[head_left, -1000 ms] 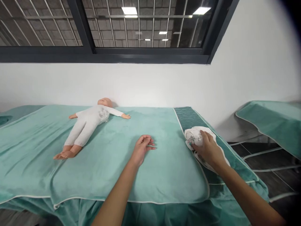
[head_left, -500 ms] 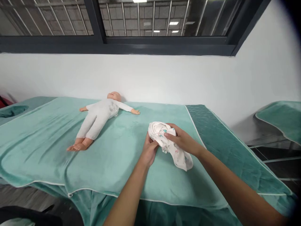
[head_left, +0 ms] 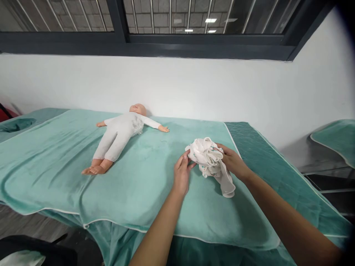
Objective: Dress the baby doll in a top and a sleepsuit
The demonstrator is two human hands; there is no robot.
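Between my two hands is a bunched white baby garment [head_left: 206,155] with small coloured prints, one narrow end hanging down to the right. My left hand [head_left: 182,171] pinches its left edge between thumb and fingers. On the other side my right hand [head_left: 232,159] grips the cloth, its fingertips partly hidden in the folds. A baby doll [head_left: 120,131] in a white bodysuit lies on its back to the left, arms spread, its head toward the wall. Neither hand touches the doll.
A green sheet [head_left: 133,199] with white piping covers the bed, over a darker green cover [head_left: 266,159] at the right. Behind stands a white wall [head_left: 177,85] below a barred window [head_left: 205,46]. Another green-covered surface [head_left: 337,138] is at far right; a dark object [head_left: 36,251] is lower left.
The white garment has been turned and bunched more loosely, with more folds on top. My left hand has shifted its hold to the garment's left edge. The view has moved slightly.
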